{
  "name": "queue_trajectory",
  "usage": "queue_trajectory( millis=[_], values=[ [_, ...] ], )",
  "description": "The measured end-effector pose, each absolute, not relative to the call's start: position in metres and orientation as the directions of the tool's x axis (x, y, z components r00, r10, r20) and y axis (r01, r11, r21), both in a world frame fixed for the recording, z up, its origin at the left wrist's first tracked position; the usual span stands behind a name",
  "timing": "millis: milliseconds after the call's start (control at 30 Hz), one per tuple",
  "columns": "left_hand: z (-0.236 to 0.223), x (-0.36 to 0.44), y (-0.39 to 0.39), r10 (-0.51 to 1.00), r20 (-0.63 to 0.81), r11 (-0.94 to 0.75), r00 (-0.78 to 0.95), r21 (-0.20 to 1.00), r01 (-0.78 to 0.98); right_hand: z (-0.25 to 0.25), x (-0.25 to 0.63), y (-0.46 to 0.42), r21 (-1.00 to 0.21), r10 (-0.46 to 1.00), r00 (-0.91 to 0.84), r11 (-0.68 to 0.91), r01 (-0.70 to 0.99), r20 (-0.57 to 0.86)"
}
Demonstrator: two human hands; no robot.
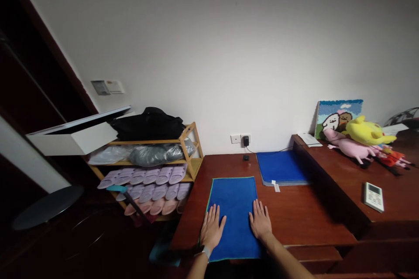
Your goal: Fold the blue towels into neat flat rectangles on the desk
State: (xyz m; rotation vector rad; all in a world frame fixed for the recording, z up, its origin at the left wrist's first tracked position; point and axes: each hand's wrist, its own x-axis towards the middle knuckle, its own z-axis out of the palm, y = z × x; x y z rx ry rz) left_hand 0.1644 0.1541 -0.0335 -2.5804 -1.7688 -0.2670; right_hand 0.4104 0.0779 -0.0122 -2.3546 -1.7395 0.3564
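Note:
A blue cloth with a green stitched edge lies spread flat on the wooden desk. On its left edge my left hand rests palm down, fingers stretched out and thumb apart. My right hand lies flat on the right edge, its fingers extended. Neither hand grips the cloth. Behind and to the right, more blue cloth, seemingly a folded stack, sits near the wall with white tags at its front edge.
Left of the desk stands a wooden rack with several slippers, a black bag and a white box. A charger is plugged into the wall. On the raised right surface are plush toys and a white remote.

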Motion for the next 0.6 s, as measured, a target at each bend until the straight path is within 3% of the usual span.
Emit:
queue_trajectory(
  millis=[400,600],
  values=[
    [-0.039,0.158,0.153,0.913,0.188,-0.377,0.362,0.05,0.925,0.001,0.421,0.109,-0.312,0.956,0.281,-0.294,0.903,-0.089],
    [-0.035,0.189,0.159,0.846,0.308,-0.471,0.434,0.052,0.881,-0.011,0.422,0.113,-0.328,0.959,0.276,-0.28,0.902,-0.058]
  ],
)
